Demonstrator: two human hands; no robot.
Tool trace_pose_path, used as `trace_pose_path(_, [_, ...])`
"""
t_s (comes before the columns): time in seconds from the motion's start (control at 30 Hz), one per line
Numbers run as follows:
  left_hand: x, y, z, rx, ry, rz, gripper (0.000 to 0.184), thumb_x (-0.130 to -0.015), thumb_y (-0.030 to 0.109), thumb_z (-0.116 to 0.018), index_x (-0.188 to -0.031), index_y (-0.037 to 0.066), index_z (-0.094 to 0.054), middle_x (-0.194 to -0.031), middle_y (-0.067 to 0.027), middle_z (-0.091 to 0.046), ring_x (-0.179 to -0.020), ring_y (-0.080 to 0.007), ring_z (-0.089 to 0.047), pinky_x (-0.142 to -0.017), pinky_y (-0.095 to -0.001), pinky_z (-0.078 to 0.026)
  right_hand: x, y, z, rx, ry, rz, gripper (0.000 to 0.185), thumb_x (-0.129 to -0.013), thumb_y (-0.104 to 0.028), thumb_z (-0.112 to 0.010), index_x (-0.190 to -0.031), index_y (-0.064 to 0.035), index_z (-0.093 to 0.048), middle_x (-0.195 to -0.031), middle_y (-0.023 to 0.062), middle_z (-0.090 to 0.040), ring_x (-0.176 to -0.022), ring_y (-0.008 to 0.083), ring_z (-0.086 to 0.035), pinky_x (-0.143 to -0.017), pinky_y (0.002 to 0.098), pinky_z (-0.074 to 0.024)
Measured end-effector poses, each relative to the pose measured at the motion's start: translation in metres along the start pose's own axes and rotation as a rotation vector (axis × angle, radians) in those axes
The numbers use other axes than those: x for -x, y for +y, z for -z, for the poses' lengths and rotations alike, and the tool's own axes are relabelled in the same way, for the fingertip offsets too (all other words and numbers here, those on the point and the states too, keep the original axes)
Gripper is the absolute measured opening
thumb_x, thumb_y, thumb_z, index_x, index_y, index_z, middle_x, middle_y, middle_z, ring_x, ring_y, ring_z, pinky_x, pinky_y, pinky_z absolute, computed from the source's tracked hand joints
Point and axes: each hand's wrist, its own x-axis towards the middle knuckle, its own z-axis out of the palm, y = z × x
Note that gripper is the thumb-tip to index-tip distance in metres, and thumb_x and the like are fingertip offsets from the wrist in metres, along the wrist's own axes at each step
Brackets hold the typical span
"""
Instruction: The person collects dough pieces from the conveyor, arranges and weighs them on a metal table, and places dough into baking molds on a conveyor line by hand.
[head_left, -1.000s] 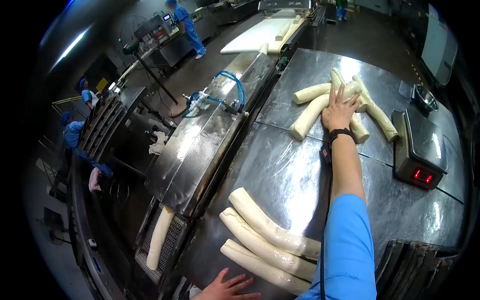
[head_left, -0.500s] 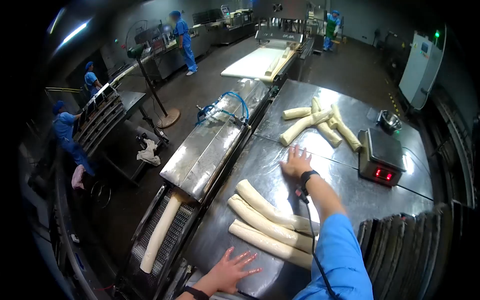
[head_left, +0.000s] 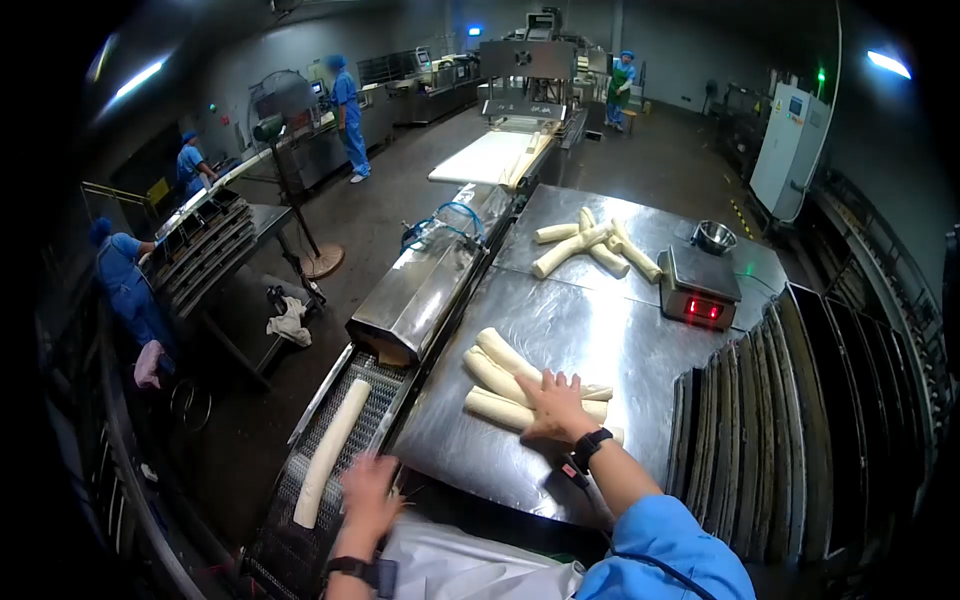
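Evidently, pale rolls (head_left: 492, 374) lie beneath the spread right grip (head_left: 558, 408); left grip (head_left: 370, 497) blurred, unclear.

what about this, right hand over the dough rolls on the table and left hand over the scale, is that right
No: the head view shows the left hand near the belt, not over the scale. The right hand is over the dough rolls on the table.
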Motion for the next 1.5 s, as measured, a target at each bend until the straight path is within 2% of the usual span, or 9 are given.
trace_pose_path(0.1, [0.082,-0.091,0.004,-0.17,0.273,0.488,0.077,-0.07,0.019,-0.075,-0.135,-0.001,-0.039,-0.136,-0.0283,-0.041,-0.127,-0.0421,-0.038,-0.104,-0.0465,-0.034,0.021,-0.009,0.011,0.013,-0.017,-0.03,0.105,-0.058,-0.052,-0.076,-0.146,-0.0218,-0.027,-0.137,0.031,-0.037,-0.126,0.0472,-0.035,-0.107,0.0585,-0.0209])
trace_pose_path(0.17, [0.137,-0.161,-0.017,0.133,0.155,0.647,0.078,-0.075,0.021,-0.073,-0.138,-0.002,-0.034,-0.136,-0.0294,-0.041,-0.127,-0.043,-0.039,-0.106,-0.0436,-0.033,0.023,-0.011,0.012,-0.006,-0.029,-0.03,0.101,-0.059,-0.05,-0.074,-0.145,-0.0225,-0.029,-0.136,0.0307,-0.037,-0.124,0.0454,-0.038,-0.106,0.0568,-0.0232])
trace_pose_path(0.3, [0.166,-0.147,-0.018,0.281,0.149,0.802,0.073,-0.08,0.023,-0.068,-0.139,-0.001,-0.033,-0.134,-0.0262,-0.044,-0.123,-0.0396,-0.044,-0.103,-0.0492,-0.033,0.021,-0.015,0.0,-0.121,0.059,-0.045,0.084,-0.067,-0.053,-0.069,-0.139,-0.0195,-0.04,-0.131,0.0299,-0.041,-0.123,0.0462,-0.039,-0.104,0.0548,-0.0257])
trace_pose_path(0.63, [0.102,-0.12,-0.015,0.066,0.191,0.532,0.052,-0.075,0.017,-0.07,-0.12,0.0,-0.05,-0.109,-0.0225,-0.058,-0.101,-0.0403,-0.055,-0.085,-0.0463,-0.045,0.034,-0.032,-0.013,-0.126,0.129,-0.038,0.082,-0.073,-0.053,-0.067,-0.142,-0.0204,-0.037,-0.142,0.0327,-0.029,-0.132,0.0501,-0.027,-0.111,0.0567,-0.0172])
trace_pose_path(0.77, [0.108,-0.099,-0.011,0.011,0.179,0.526,0.054,-0.075,0.016,-0.071,-0.123,0.003,-0.05,-0.107,-0.0214,-0.058,-0.101,-0.0399,-0.054,-0.087,-0.0466,-0.044,0.071,-0.018,-0.018,-0.039,0.158,0.09,0.077,-0.071,-0.04,-0.07,-0.141,-0.0241,-0.04,-0.147,0.0241,-0.027,-0.137,0.0463,-0.021,-0.112,0.056,-0.0143])
trace_pose_path(0.93, [0.158,-0.114,0.001,0.104,0.209,0.549,0.053,-0.075,0.02,-0.073,-0.12,0.003,-0.052,-0.108,-0.0202,-0.056,-0.102,-0.0385,-0.054,-0.087,-0.0449,-0.044,0.095,-0.006,-0.029,-0.243,0.345,0.109,0.055,-0.065,-0.026,-0.073,-0.118,-0.0137,-0.061,-0.136,0.0175,-0.043,-0.131,0.0378,-0.033,-0.109,0.0544,-0.0214])
trace_pose_path(1.23, [0.186,-0.106,0.027,0.058,0.135,0.771,0.04,-0.076,0.019,-0.068,-0.109,-0.002,-0.058,-0.094,-0.0164,-0.061,-0.086,-0.0353,-0.06,-0.078,-0.0419,-0.047,0.078,-0.011,-0.012,-0.205,0.324,0.029,0.034,-0.07,-0.028,-0.072,-0.095,-0.0062,-0.067,-0.123,0.0144,-0.054,-0.118,0.0341,-0.045,-0.102,0.0521,-0.0324])
trace_pose_path(1.3, [0.175,-0.078,0.033,1.01,0.323,0.809,0.033,-0.077,0.013,-0.062,-0.105,-0.003,-0.06,-0.083,-0.0093,-0.061,-0.075,-0.0244,-0.06,-0.07,-0.0357,-0.048,0.074,-0.033,-0.018,-0.402,0.484,0.153,0.034,-0.071,-0.026,-0.072,-0.097,-0.0051,-0.066,-0.124,0.017,-0.052,-0.118,0.0346,-0.046,-0.101,0.0471,-0.0361])
trace_pose_path(1.5, [0.089,0.05,0.077,1.431,-0.317,0.536,0.037,-0.078,0.013,-0.062,-0.11,-0.004,-0.056,-0.08,-0.0059,-0.06,-0.066,-0.0118,-0.057,-0.057,-0.0248,-0.046,0.072,-0.165,-0.013,-1.057,0.254,0.758,0.055,-0.073,-0.014,-0.071,-0.123,-0.0036,-0.052,-0.128,0.0203,-0.049,-0.12,0.0365,-0.045,-0.102,0.0422,-0.0369])
